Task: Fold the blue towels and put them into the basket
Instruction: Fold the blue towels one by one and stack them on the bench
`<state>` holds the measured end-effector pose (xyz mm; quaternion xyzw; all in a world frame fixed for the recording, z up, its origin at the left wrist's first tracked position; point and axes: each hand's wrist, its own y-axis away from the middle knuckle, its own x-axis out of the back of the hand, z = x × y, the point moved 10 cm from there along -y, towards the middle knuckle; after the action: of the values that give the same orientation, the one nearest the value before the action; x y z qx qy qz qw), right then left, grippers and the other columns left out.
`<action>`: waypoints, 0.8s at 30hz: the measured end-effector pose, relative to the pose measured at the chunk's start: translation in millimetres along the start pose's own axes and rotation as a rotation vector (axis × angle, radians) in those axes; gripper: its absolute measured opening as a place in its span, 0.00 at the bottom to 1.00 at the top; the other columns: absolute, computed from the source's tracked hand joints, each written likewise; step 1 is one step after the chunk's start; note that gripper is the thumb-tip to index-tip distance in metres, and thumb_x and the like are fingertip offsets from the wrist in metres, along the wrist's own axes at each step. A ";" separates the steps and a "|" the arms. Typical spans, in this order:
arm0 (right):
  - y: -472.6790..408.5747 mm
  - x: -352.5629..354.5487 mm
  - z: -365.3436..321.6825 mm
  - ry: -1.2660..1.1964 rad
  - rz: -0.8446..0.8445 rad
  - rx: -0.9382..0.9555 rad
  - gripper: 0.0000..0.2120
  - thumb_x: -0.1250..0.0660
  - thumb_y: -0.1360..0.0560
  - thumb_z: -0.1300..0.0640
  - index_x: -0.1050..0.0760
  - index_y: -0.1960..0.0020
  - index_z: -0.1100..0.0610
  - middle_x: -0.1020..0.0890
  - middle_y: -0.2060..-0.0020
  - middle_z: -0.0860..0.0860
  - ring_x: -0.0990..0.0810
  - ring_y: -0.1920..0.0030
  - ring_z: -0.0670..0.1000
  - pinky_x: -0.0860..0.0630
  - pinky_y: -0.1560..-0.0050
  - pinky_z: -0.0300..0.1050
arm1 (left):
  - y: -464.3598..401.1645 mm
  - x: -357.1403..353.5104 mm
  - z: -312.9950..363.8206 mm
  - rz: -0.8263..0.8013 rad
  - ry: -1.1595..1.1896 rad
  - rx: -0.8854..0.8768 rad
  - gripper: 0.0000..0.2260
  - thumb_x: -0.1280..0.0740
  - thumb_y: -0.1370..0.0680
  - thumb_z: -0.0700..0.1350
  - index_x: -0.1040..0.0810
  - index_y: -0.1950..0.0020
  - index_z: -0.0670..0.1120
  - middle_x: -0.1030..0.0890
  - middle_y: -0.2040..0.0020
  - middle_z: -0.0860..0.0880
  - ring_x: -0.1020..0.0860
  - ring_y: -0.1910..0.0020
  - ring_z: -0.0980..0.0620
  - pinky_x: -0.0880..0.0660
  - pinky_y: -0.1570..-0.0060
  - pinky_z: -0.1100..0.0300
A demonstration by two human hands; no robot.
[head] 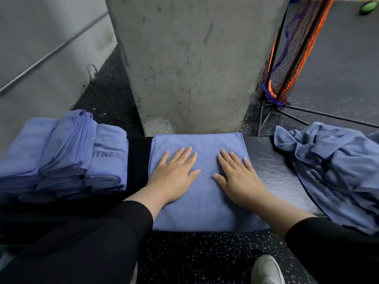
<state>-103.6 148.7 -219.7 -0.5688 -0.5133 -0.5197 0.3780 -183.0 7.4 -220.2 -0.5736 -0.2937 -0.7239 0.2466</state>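
A folded blue towel (201,208) lies flat on a dark padded bench (272,167) in front of me. My left hand (174,173) presses on its left half with straight, spread fingers. My right hand (238,177) presses flat on its right half the same way. To the left, several folded blue towels (61,156) stand packed side by side, one printed with "FITNESS". A crumpled heap of unfolded blue towels (332,171) lies on the bench at the right. No basket is clearly visible.
A grey concrete pillar (190,58) rises right behind the bench. A black, orange and blue net on a metal stand (287,64) leans at the back right. Speckled black rubber floor (196,255) lies below, with my white shoe (266,271) on it.
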 end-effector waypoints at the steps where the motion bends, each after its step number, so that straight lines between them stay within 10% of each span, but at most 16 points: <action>1: -3.9 0.4 2.1 0.009 -0.001 0.006 0.46 0.69 0.30 0.30 0.54 0.18 0.51 0.55 0.19 0.45 0.57 0.19 0.48 0.60 0.21 0.52 | -3.9 0.5 -1.7 0.000 0.001 0.003 0.28 0.55 0.16 0.61 0.54 0.17 0.53 0.58 0.17 0.55 0.60 0.19 0.56 0.60 0.21 0.46; 9: -31.9 8.2 14.2 0.011 0.030 -0.004 0.44 0.69 0.29 0.29 0.54 0.18 0.49 0.54 0.19 0.43 0.57 0.19 0.46 0.61 0.21 0.50 | -40.4 8.4 -13.2 -0.022 0.005 0.000 0.28 0.55 0.16 0.61 0.54 0.17 0.53 0.57 0.17 0.55 0.60 0.19 0.55 0.60 0.22 0.44; 15: -31.6 11.7 13.5 0.003 0.048 -0.024 0.33 0.54 0.19 0.35 0.49 0.18 0.50 0.51 0.19 0.45 0.55 0.19 0.47 0.58 0.20 0.52 | -0.7 46.7 -49.3 0.359 0.123 0.237 0.19 0.38 0.17 0.45 0.31 0.27 0.42 0.26 0.29 0.45 0.27 0.34 0.42 0.31 0.37 0.48; 24: -12.9 1.9 -61.1 0.020 -0.053 0.136 0.31 0.49 0.17 0.38 0.47 0.19 0.49 0.51 0.18 0.47 0.54 0.19 0.49 0.56 0.21 0.59 | 41.0 46.2 -82.6 0.335 0.313 0.524 0.18 0.34 0.20 0.44 0.27 0.31 0.45 0.23 0.41 0.40 0.24 0.41 0.38 0.27 0.42 0.46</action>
<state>-128.7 92.6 -208.5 -0.5228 -0.5583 -0.4993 0.4071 -221.4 -80.9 -183.3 -0.4131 -0.3299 -0.6525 0.5430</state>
